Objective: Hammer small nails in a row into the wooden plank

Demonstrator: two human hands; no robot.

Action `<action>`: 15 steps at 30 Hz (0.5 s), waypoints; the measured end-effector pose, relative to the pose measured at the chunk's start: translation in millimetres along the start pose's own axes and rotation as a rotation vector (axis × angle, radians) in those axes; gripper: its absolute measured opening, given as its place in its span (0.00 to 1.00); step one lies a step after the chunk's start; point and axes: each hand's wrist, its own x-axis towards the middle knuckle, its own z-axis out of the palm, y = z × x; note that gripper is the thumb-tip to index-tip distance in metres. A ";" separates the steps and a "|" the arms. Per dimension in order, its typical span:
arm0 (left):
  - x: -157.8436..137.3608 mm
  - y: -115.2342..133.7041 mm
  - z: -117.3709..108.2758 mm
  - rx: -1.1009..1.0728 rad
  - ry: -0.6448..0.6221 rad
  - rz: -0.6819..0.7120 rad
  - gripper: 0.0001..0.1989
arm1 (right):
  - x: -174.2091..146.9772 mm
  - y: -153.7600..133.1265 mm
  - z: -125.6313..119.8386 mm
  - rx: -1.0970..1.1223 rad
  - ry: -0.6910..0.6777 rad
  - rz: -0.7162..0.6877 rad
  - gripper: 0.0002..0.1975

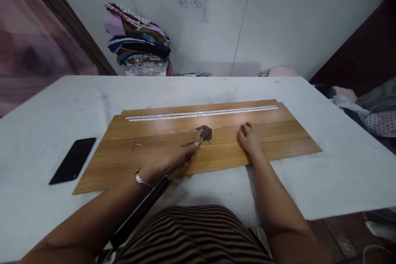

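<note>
A striped shirt [194,235] is nearest, then the white surface [328,185] bearing a wooden board [287,136]. The left hand [187,154] has its fingers wrapped round a hammer [155,195], head over the board; the right hand [251,139] rests on the wood, fingers curled (whether gripping anything, I cannot tell). A few loose nails [131,147] seem unused, while a short row of dark dots [218,141] looks like work done

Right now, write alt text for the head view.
A left hand grips a claw hammer over a wooden board, with the right hand resting on the board. Two white strips run along its far side; thin nails lie toward its left, and a black phone lies beside it.
</note>
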 end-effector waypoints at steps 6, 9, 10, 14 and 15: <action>-0.9 -1.0 1.6 -0.014 -0.018 -0.050 0.21 | 0.9 -1.0 -1.1 -0.005 -0.001 -0.010 0.14; -0.1 -0.4 1.2 -0.021 -0.013 -0.018 0.19 | 0.4 -0.6 -0.2 -0.004 0.018 -0.013 0.13; 0.2 0.0 1.1 -0.024 -0.011 -0.009 0.19 | 0.2 -0.3 0.2 -0.002 0.023 -0.013 0.13; 0.7 -1.4 0.8 -0.023 -0.013 0.005 0.19 | -0.1 1.1 1.4 0.000 0.016 -0.006 0.13; 0.8 -2.5 0.6 -0.022 -0.016 -0.001 0.20 | 0.1 1.3 1.6 0.001 0.011 -0.006 0.13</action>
